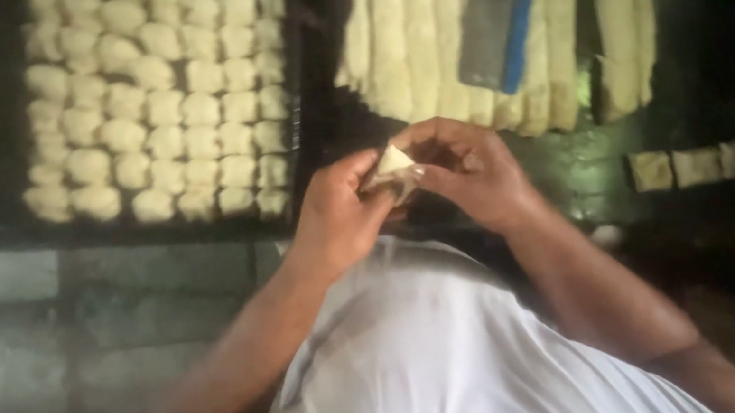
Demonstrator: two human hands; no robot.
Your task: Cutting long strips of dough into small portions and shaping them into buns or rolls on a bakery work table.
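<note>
Dark tray (15, 222) w/ dough balls (161, 101) up-left of fingers. Both hands, left hand (340, 215) & right hand (473, 172), pinch dough piece (395, 162), partly hidden, blurry.

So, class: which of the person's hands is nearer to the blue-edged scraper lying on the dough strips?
The right hand. It sits just below the scraper, while the left hand is farther down and to the left, sharing the dough piece.

tray (1, 124) of dough balls (161, 101), scraper (496, 32)
</note>
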